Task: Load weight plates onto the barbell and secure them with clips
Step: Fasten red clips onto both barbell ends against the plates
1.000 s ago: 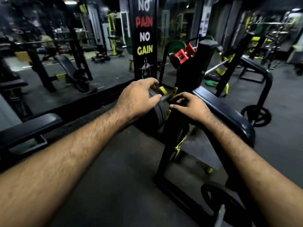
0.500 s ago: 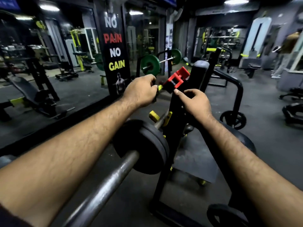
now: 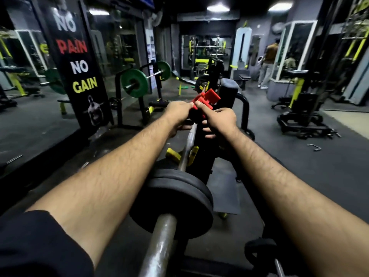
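**Q:** Reading from the nearest element outward, what do you have on the barbell (image 3: 159,242)?

**A:** Nearest you, the bare steel sleeve runs away from your chest. Just beyond it sit two black weight plates (image 3: 175,198), face to face on the bar. Judge them dense, rigid and heavy; take such plates by the rim with a full palm, never by fingertips. No clip shows on their near face, so treat them as free to slide.

**Q:** And past the plates?

**A:** The bar passes through the yellow cradle (image 3: 184,154) of the black rack (image 3: 207,140), which carries its weight. Farther on, your two hands meet over the bar.

**Q:** What are the hands doing?

**A:** Your left hand (image 3: 177,114) and right hand (image 3: 218,119) both pinch the red clip (image 3: 207,98) between thumb and fingertips, one on each side, held just above the bar. The lower fingers of each hand hang loose. Whether the collar's ring already encircles the bar cannot be told; the hands hide it.

**Q:** How will the clip handle?

**A:** Judge it light, hard plastic and stiff, with a lever that likely resists. Grip the body with one hand, work the lever with the other, and mind pinched skin.

**Q:** Beyond that?

**A:** A green-plated bar (image 3: 134,82) rests on another rack, well apart.
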